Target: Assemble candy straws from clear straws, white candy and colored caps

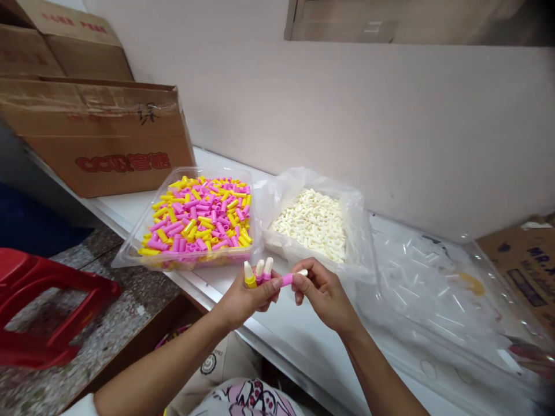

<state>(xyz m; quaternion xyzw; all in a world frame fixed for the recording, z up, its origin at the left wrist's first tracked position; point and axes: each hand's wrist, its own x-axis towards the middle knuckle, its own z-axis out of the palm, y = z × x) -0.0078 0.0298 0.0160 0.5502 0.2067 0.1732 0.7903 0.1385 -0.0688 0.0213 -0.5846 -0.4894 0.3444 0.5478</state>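
My left hand [247, 299] is closed round several small pink and yellow tubes [258, 271] that stand upright with cream tips showing. My right hand [319, 289] pinches a cream tip [302, 273] at the end of a pink tube [287, 279], which lies sideways between both hands. Both hands hover above the front edge of the white table [277, 323]. Just behind them, a clear tray [130, 251] holds a heap of loose pink and yellow tubes [200, 215]. To its right, a plastic-lined container [355, 231] is full of cream tips [313, 222].
Large cardboard boxes [97, 136] stand at the back left of the table. Clear plastic sheeting [433, 289] covers the table's right side, with another carton [526, 266] at the far right. A red plastic stool [41, 306] sits on the speckled floor to the left.
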